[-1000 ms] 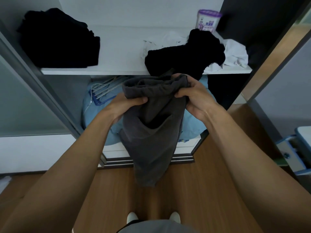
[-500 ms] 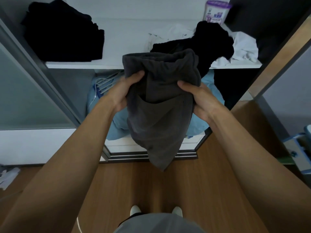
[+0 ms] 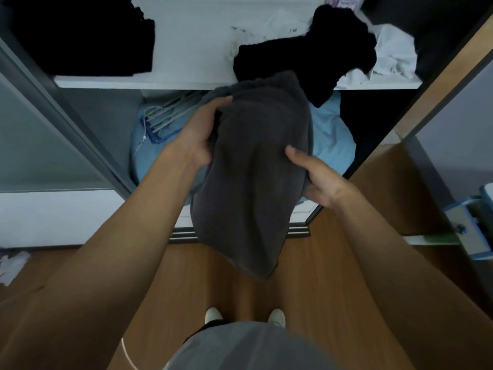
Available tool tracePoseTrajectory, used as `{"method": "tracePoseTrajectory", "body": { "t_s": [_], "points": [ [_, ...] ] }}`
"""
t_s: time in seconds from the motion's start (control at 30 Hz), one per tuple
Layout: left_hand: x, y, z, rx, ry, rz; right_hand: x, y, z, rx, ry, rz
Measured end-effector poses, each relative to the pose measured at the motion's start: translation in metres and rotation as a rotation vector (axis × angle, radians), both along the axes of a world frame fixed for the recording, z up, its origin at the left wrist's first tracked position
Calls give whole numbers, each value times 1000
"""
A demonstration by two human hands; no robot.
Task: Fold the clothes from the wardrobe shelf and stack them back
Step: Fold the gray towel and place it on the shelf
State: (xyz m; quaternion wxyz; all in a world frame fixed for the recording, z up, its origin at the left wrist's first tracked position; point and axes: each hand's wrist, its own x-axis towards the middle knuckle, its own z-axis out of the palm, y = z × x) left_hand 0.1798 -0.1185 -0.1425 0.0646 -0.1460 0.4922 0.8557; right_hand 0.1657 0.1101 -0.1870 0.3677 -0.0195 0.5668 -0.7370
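Note:
A dark grey garment [image 3: 253,166] hangs folded in front of me, just below the white wardrobe shelf [image 3: 186,84]. My left hand [image 3: 197,134] grips its left edge, thumb and fingers pinching the cloth. On the right side my right hand [image 3: 317,177] holds it, thumb on the front and fingers hidden behind the cloth. A neat stack of black folded clothes [image 3: 80,36] sits on the shelf at the left. An unfolded black garment [image 3: 306,57] and crumpled white clothes [image 3: 392,54] lie on the shelf at the right.
Under the shelf lies a light blue bundle [image 3: 330,140] with white hangers [image 3: 170,113] on it. Grey sliding door frames stand at left [image 3: 53,113] and right. A purple-lidded container [image 3: 344,1] is at the shelf's back. White scraps [image 3: 10,265] lie on the wooden floor.
Both hands shifted from the garment's top hem down to its sides, and the garment rose nearer the shelf edge with its top folded over.

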Motion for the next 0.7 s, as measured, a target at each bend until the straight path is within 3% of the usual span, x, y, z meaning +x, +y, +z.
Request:
{"method": "tracePoseTrajectory", "body": {
  "t_s": [0.2,0.33,0.4,0.5,0.57,0.7],
  "points": [
    [22,-39,-42,-110,-70,-234,15,-19,1,-120,-48,-204],
    [41,-35,-67,-349,-135,-424,6,-21,19,18,-214,-212],
    [36,-26,-65,-447,-104,-347,-1,-16,27,105,-241,-186],
    [24,-21,-55,-236,-89,-173,-10,3,25,6,-177,-231],
    [22,-19,-48,-75,-95,-185,-1,12,12,-134,-185,-235],
    [21,-14,-47,9,-143,-183,38,3,-27,-79,-220,-103]
  ]
}}
